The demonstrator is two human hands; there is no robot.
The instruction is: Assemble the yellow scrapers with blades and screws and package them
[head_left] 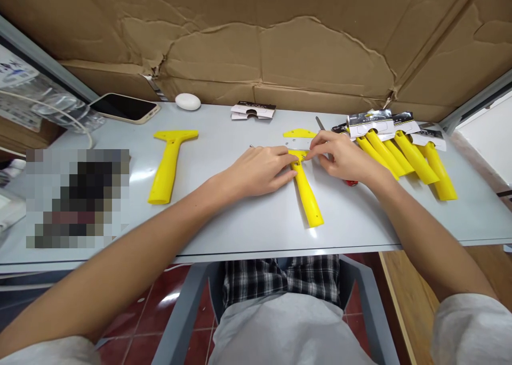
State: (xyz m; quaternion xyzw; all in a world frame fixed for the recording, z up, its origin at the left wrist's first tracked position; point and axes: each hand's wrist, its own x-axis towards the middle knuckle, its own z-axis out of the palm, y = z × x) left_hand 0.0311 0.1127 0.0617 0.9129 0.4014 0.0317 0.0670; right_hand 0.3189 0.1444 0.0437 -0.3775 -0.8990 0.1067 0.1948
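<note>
A yellow plastic scraper handle (309, 202) lies on the table, its grip end toward me. My left hand (266, 169) holds it near the head, fingers against the left side. At the right end of the head, the fingertips of my right hand (340, 154) come together; whatever they pinch is too small to make out. Just beyond the head lies a thin metal blade (300, 143), with small metal bits near its left end. A curved yellow cover piece (298, 134) lies behind the blade. Under my right hand, a red-ended tool (351, 183) is mostly hidden.
Another yellow scraper (167, 165) lies at left. Several yellow scrapers with header cards (416, 154) are piled at right. Folded cards (253, 110), a white oval object (188, 102) and a phone (125, 108) lie along the back, before a cardboard wall (280, 50).
</note>
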